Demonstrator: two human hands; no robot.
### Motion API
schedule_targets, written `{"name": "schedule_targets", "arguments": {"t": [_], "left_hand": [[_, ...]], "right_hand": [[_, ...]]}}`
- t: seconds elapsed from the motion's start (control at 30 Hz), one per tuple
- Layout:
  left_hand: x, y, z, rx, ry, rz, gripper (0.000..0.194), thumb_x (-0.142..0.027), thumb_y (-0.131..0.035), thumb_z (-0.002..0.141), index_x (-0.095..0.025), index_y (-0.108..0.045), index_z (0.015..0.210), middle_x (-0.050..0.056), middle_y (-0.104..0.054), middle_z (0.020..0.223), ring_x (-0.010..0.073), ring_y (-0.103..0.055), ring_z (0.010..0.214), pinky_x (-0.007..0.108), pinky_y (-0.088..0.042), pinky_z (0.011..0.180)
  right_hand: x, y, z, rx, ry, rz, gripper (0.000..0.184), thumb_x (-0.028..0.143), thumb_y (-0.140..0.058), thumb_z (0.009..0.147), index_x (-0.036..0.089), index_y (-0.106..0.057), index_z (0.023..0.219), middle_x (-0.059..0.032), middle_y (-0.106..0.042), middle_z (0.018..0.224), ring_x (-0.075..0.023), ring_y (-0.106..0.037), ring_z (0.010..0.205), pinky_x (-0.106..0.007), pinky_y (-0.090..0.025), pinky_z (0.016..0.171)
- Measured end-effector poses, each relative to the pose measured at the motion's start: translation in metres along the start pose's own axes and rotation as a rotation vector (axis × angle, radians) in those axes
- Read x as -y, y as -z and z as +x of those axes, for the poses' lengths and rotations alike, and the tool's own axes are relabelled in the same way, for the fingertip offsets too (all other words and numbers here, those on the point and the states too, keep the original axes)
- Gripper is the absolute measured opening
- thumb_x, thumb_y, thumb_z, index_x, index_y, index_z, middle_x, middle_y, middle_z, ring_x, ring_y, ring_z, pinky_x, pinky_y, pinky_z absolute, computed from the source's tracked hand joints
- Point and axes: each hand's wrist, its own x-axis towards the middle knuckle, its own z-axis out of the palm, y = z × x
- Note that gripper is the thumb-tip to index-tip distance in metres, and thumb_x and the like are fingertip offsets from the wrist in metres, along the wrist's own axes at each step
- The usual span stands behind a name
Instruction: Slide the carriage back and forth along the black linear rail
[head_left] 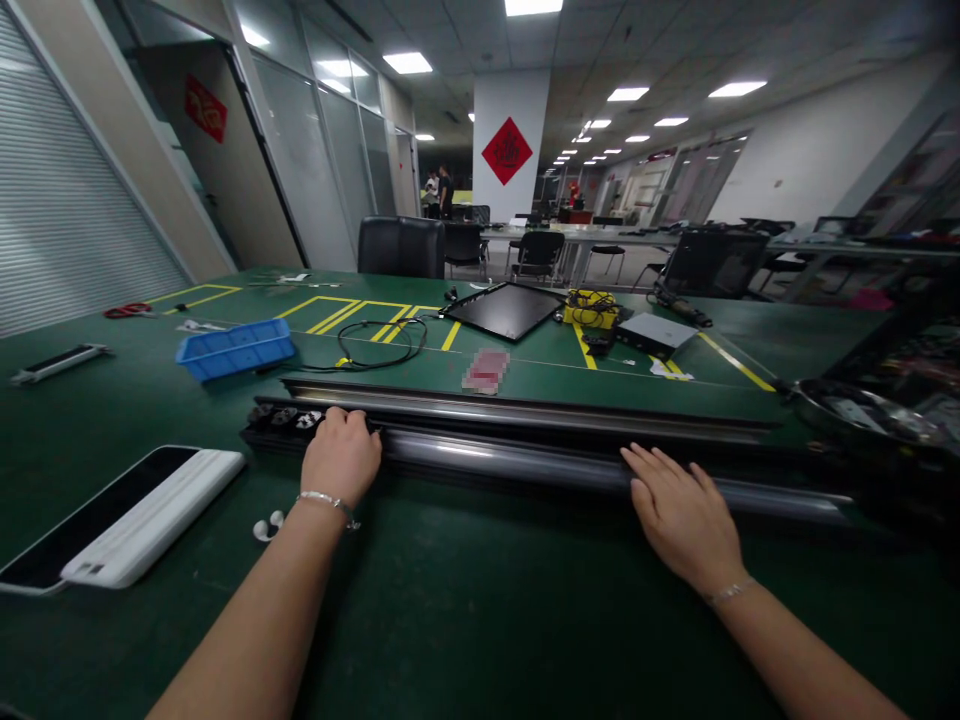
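A long black metal rail (pixel 480 462) with a glossy rounded surface lies across the green table before me. Round black and white fittings (pixel 283 416) show in its left end. My left hand (pixel 343 452) is closed over the rail just right of these fittings; its fingertips are hidden behind the rail. Farther right, my right hand (pixel 684 515) rests with outstretched fingers on the rail's near side, palm down. Directly behind runs a second long dark strip (pixel 517 410), roughly parallel to the rail.
On the left are a white device with a dark panel (pixel 142 520), white earphones (pixel 268 526) and a blue bin (pixel 236 348). Farther back lie a looped cable (pixel 382 345), a black panel (pixel 506 308), a yellow object (pixel 591 307) and a grey box (pixel 655 334). Clutter stands at right.
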Motion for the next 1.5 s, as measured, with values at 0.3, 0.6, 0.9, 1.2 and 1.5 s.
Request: {"name": "schedule_targets", "arguments": {"t": [0.3, 0.6, 0.9, 1.2, 1.5], "left_hand": [[0.004, -0.011, 0.010, 0.040, 0.100, -0.163, 0.039, -0.031, -0.048, 0.079, -0.013, -0.059, 0.112, 0.016, -0.056, 0.109, 0.0275, -0.058, 0.102, 0.037, -0.046, 0.090], [0.003, -0.019, 0.009, 0.052, -0.004, -0.303, 0.046, -0.041, -0.050, 0.077, -0.011, -0.061, 0.110, 0.012, -0.063, 0.104, 0.0239, -0.058, 0.102, 0.033, -0.044, 0.094], [0.014, -0.052, -0.013, -0.146, -0.093, -0.272, 0.063, -0.049, -0.034, 0.086, -0.007, -0.041, 0.132, 0.018, -0.049, 0.134, 0.0291, -0.041, 0.128, 0.042, -0.033, 0.106], [0.019, -0.039, -0.007, -0.048, -0.169, -0.307, 0.059, -0.048, -0.036, 0.085, -0.008, -0.052, 0.125, 0.013, -0.054, 0.132, 0.0251, -0.046, 0.126, 0.040, -0.033, 0.108], [0.021, -0.036, -0.005, 0.049, -0.213, -0.319, 0.056, -0.051, -0.036, 0.085, -0.018, -0.053, 0.126, 0.005, -0.052, 0.135, 0.0212, -0.041, 0.130, 0.038, -0.032, 0.109]], "right_hand": [[0.003, -0.002, 0.000, -0.083, 0.012, -0.025, 0.044, 0.029, -0.030, 0.091, 0.021, -0.054, 0.126, -0.0033, -0.057, 0.130, -0.0206, -0.048, 0.122, -0.041, -0.034, 0.099], [0.009, 0.004, 0.001, -0.093, -0.036, -0.021, 0.042, 0.026, -0.031, 0.090, 0.022, -0.056, 0.125, -0.0017, -0.059, 0.127, -0.0201, -0.050, 0.118, -0.040, -0.036, 0.094], [0.010, 0.006, 0.001, -0.112, -0.033, 0.000, 0.041, 0.025, -0.036, 0.088, 0.023, -0.058, 0.123, -0.0016, -0.060, 0.126, -0.0203, -0.051, 0.117, -0.039, -0.038, 0.092], [0.008, 0.003, 0.002, -0.110, -0.031, 0.004, 0.041, 0.027, -0.033, 0.090, 0.023, -0.057, 0.122, -0.0004, -0.061, 0.125, -0.0198, -0.052, 0.117, -0.039, -0.037, 0.092], [0.006, 0.004, 0.001, -0.090, -0.034, -0.008, 0.041, 0.027, -0.032, 0.090, 0.023, -0.057, 0.123, -0.0001, -0.060, 0.125, -0.0192, -0.051, 0.118, -0.038, -0.039, 0.091]]}}
